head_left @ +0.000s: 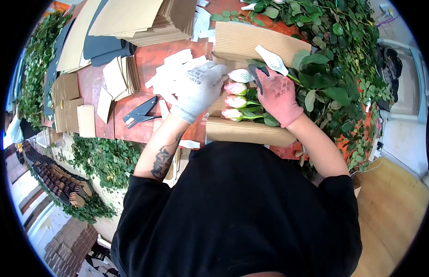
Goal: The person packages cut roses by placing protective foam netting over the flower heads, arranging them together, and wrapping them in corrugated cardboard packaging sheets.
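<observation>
My left hand, in a white knit glove, has its fingers bent and pressed together beside the tip of a rose in a white net sleeve. What those fingers hold, if anything, is hidden. At the base of that sleeved rose, my right hand, in a pink glove with dark fingertips, is closed around the stem end. Several pink-white roses lie in a row below it, heads to the left, on corrugated cardboard. Another net-sleeved rose rests on the upper cardboard flap.
White paper slips lie left of my left hand, with a black stapler-like tool nearby. Cardboard sheets are stacked at the back left. Leafy stems crowd the right side. Small cards stand on the red table.
</observation>
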Demonstrator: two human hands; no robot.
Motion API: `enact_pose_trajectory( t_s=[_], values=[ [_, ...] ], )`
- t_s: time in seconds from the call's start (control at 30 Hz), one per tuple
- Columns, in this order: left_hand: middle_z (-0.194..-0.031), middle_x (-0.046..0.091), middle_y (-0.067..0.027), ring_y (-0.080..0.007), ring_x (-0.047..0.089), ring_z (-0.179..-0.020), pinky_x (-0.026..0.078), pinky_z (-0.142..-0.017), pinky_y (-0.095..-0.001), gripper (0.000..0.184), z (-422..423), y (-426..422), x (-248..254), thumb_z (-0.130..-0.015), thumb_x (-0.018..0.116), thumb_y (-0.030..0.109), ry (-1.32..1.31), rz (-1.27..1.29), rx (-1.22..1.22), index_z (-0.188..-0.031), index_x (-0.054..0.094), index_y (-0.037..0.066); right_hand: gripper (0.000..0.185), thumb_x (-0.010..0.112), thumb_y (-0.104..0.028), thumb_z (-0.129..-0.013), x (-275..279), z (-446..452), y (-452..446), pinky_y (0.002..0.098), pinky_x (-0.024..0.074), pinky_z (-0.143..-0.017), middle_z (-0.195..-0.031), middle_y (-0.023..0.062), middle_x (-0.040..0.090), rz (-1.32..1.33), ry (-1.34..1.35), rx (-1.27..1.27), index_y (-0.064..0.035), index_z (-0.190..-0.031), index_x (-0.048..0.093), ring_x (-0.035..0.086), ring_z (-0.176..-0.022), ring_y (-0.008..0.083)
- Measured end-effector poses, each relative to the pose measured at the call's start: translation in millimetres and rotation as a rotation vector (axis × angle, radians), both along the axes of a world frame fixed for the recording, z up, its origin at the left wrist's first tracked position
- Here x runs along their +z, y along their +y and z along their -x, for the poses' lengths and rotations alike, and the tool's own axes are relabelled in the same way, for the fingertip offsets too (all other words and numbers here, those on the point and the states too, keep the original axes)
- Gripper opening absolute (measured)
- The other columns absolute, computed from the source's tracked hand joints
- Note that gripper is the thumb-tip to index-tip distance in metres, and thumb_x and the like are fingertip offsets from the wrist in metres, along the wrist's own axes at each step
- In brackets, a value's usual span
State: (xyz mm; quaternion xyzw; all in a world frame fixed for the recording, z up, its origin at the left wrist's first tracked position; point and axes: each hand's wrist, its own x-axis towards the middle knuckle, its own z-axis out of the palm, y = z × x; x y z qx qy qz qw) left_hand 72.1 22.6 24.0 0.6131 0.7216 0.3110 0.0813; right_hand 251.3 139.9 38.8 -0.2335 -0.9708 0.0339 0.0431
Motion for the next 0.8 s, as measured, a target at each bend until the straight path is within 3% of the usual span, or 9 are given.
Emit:
enact_pose_trajectory(
  t_s=[0.1,0.17,0.3,0.37,0.43,0.5,0.6,0.67,0.8],
  values=[
    [-0.083,0.064,-0.0098,-0.0266,0.062,-0.080,0.048,-0.070,-0.0349,0.014,5.2,-6.9,1.7,-0.079,0.065,0.013,0.001,0.010,0.035,-0.092,0.067,0.008,0.039,0.059,-0.015,-0.075,-3.8,0.0,0.2,0.0357,0.0509,-0.072,-0.105,0.0139,0.061,0.036,-0.051,-0.026,-0.0092,-0.113,0.057,0.064,-0.086,0.0257],
    [-0.085,0.065,-0.0104,-0.0266,0.063,-0.079,0.049,-0.071,-0.0347,0.015,22.0,-14.1,-3.1,-0.080,0.065,0.013,0.058,-0.060,0.105,-0.093,0.067,0.008,0.038,0.056,-0.009,-0.075,-8.7,-0.4,0.9,0.0365,0.0502,-0.063,-0.091,0.0138,0.064,-0.036,0.085,0.036,-0.0093,-0.112,0.059,0.065,-0.073,0.0266],
    [-0.093,0.066,-0.0123,-0.0279,0.065,-0.084,0.052,-0.073,-0.0361,0.021,71.7,-44.8,14.0,-0.081,0.060,0.012,0.122,0.111,0.334,-0.101,0.066,0.008,0.036,0.052,-0.006,-0.077,3.6,2.8,-2.6,0.0356,0.0503,-0.062,-0.103,0.0156,0.061,0.020,-0.015,0.021,-0.0120,-0.111,0.060,0.065,-0.074,0.0265],
    [-0.094,0.066,-0.0132,-0.0276,0.065,-0.084,0.052,-0.073,-0.0364,0.024,70.2,-57.6,18.4,-0.080,0.062,0.012,0.138,0.105,0.308,-0.103,0.065,0.007,0.035,0.050,-0.005,-0.077,-3.7,-0.7,0.4,0.0347,0.0499,-0.061,-0.109,0.0158,0.060,-0.076,0.148,0.099,-0.0135,-0.109,0.061,0.065,-0.075,0.0251],
    [-0.099,0.065,-0.0116,-0.0277,0.064,-0.090,0.050,-0.079,-0.0378,0.028,48.7,-64.5,23.7,-0.078,0.064,0.012,-0.147,0.097,0.086,-0.106,0.065,0.007,0.043,0.058,-0.012,-0.072,0.9,1.1,-0.5,0.0328,0.0503,-0.072,-0.116,0.0146,0.059,-0.018,-0.054,0.024,-0.0148,-0.115,0.059,0.064,-0.087,0.0248],
    [-0.109,0.063,-0.0108,-0.0297,0.060,-0.101,0.047,-0.088,-0.0394,0.034,25.4,-62.5,27.6,-0.074,0.068,0.017,-0.141,0.063,-0.051,-0.108,0.065,0.009,0.043,0.059,-0.012,-0.072,-7.9,-0.3,3.3,0.0350,0.0514,-0.071,-0.113,0.0151,0.060,-0.009,-0.003,0.036,-0.0155,-0.115,0.060,0.065,-0.086,0.0259],
    [-0.121,0.055,-0.0127,-0.0308,0.054,-0.110,0.046,-0.091,-0.0396,0.047,8.1,-53.6,10.7,-0.069,0.075,0.020,-0.024,0.091,-0.065,-0.114,0.063,0.011,0.039,0.062,-0.013,-0.073,5.5,4.9,1.3,0.0369,0.0523,-0.073,-0.117,0.0164,0.058,0.022,-0.097,-0.015,-0.0133,-0.112,0.061,0.065,-0.084,0.0281],
    [-0.132,0.046,-0.0146,-0.0347,0.047,-0.118,0.039,-0.098,-0.0440,0.062,7.2,-49.8,-6.2,-0.065,0.078,0.028,-0.028,0.139,-0.093,-0.122,0.058,0.016,0.041,0.061,-0.013,-0.072,3.4,4.4,2.8,0.0367,0.0521,-0.071,-0.117,0.0164,0.058,0.011,-0.078,0.013,-0.0137,-0.113,0.061,0.065,-0.084,0.0269],
    [-0.136,0.040,-0.0164,-0.0379,0.042,-0.121,0.036,-0.100,-0.0481,0.068,11.0,-50.7,-15.0,-0.063,0.078,0.035,-0.072,0.160,-0.083,-0.126,0.056,0.020,0.046,0.063,-0.014,-0.071,1.3,3.3,6.8,0.0366,0.0518,-0.071,-0.120,0.0164,0.056,-0.044,-0.087,0.047,-0.0148,-0.116,0.059,0.065,-0.086,0.0262]
  ],
)
